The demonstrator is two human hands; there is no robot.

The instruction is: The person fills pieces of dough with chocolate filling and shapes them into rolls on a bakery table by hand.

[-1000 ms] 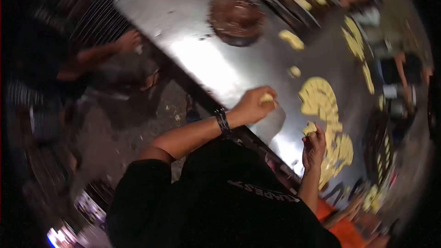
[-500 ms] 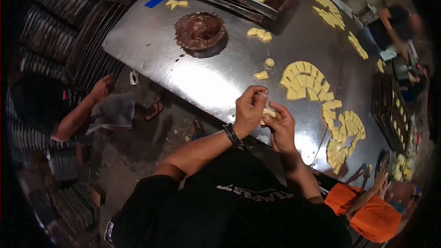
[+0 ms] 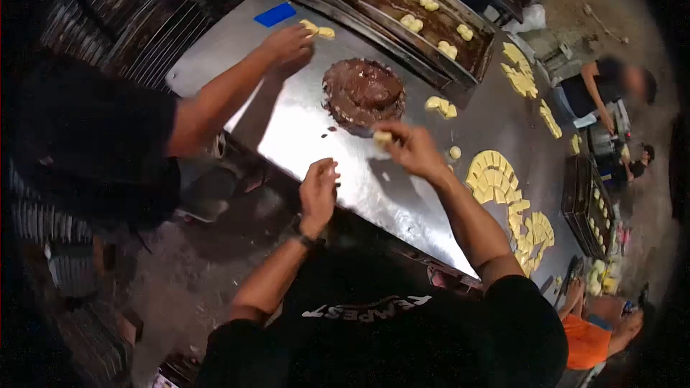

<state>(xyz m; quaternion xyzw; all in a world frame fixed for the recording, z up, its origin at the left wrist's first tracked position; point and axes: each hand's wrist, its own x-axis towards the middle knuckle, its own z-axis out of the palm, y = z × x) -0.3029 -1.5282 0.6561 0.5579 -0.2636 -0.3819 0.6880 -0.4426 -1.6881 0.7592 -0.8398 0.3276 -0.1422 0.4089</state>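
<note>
My right hand (image 3: 413,149) reaches over the metal table and pinches a small pale yellow dough piece (image 3: 382,137), slightly blurred, at the near edge of a brown chocolate-like mound (image 3: 364,92). Below and left of it, my left hand (image 3: 318,194) hovers by the table's near edge, fingers loosely bent and apart, nothing visible in it. A rolled dough piece (image 3: 440,107) lies right of the mound, and a small dough ball (image 3: 454,152) lies beyond my right wrist. Flat cut dough pieces (image 3: 492,176) spread in fans farther right.
At left, a co-worker's arm (image 3: 230,100) extends over the table to shaped dough (image 3: 318,30) near a blue scraper (image 3: 274,14). A baking tray (image 3: 374,11) with several dough pieces runs along the far side. Other people stand at the back and right; stacked trays (image 3: 578,208) stand right.
My hands have separated: the right moved up toward the brown mound with the dough piece, the left moved left. The co-worker at left has leaned in and reached over the table. The view has shifted.
</note>
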